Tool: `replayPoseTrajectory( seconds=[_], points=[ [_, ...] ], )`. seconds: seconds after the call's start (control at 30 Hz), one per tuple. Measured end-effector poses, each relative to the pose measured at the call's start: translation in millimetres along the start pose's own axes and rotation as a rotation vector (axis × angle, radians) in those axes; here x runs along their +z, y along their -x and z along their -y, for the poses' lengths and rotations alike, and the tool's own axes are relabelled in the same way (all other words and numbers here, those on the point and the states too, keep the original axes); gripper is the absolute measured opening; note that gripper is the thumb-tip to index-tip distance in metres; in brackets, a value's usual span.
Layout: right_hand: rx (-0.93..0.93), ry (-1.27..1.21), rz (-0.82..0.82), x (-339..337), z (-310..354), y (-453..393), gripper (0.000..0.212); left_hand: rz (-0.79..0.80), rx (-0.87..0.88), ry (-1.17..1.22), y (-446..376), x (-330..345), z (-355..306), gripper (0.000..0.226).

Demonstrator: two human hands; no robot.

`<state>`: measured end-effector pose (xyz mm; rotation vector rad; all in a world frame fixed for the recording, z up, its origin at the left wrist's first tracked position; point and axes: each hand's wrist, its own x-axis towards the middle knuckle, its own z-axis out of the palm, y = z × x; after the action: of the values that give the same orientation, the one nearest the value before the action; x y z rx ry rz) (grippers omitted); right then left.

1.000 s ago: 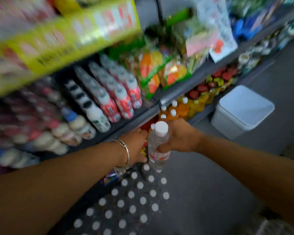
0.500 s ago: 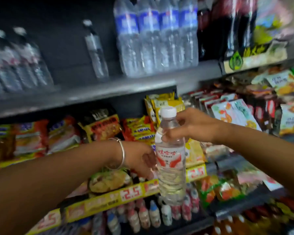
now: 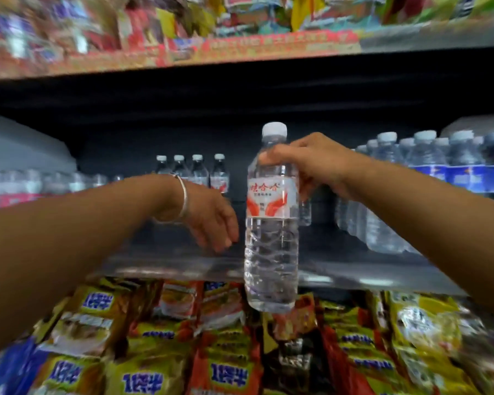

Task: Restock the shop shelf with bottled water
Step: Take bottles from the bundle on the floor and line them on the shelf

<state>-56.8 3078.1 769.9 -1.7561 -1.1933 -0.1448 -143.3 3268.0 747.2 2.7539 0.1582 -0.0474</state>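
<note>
1. The water bottle (image 3: 271, 218) hangs upright at centre frame, in front of the shelf (image 3: 183, 266) edge; half a second ago it sat lower against the snack rows.
2. The right hand (image 3: 314, 163) has its grip curled round the bottle's shoulder, just under the white cap, as before.
3. The left hand (image 3: 208, 218), bracelet at the wrist, hangs loose and slack-fingered just left of the bottle, no longer touching it.
4. Small bottles (image 3: 194, 169) now stand behind at centre, a blue-labelled pack (image 3: 439, 172) at right, snack packets (image 3: 154, 352) below.
</note>
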Motion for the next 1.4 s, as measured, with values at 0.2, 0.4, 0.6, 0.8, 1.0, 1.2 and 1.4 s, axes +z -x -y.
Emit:
replayPoseTrajectory(
  seconds=[0.2,0.4,0.6,0.8,1.0,1.2,1.4],
  points=[
    [-0.021,-0.004,0.043,71.4,26.6,-108.0,0.044,-0.098,-0.156,0.050,-0.8,-70.9,114.0,0.020],
    [0.001,0.005,0.077,143.9,33.7,-206.7,0.034,-0.129,-0.270,-0.015,-18.6,-118.7,204.9,0.013],
    [0.050,0.016,0.120,214.8,14.1,-282.5,0.029,-0.130,-0.320,-0.024,-57.2,-124.0,265.7,0.010],
    [0.086,0.017,0.167,255.8,-9.3,-329.7,0.017,-0.082,-0.306,-0.028,-89.4,-122.0,303.3,0.005],
    [0.122,0.011,0.151,273.0,-15.0,-357.4,0.026,-0.083,-0.275,-0.048,-110.6,-121.8,319.9,0.014],
    [0.199,0.015,0.097,287.1,-18.0,-377.8,0.047,-0.114,-0.287,-0.146,-114.2,-127.3,321.2,0.012],
    [0.193,0.055,0.058,295.8,-19.4,-388.8,0.051,-0.121,-0.307,-0.190,-120.6,-128.8,324.1,0.020]
  ],
)
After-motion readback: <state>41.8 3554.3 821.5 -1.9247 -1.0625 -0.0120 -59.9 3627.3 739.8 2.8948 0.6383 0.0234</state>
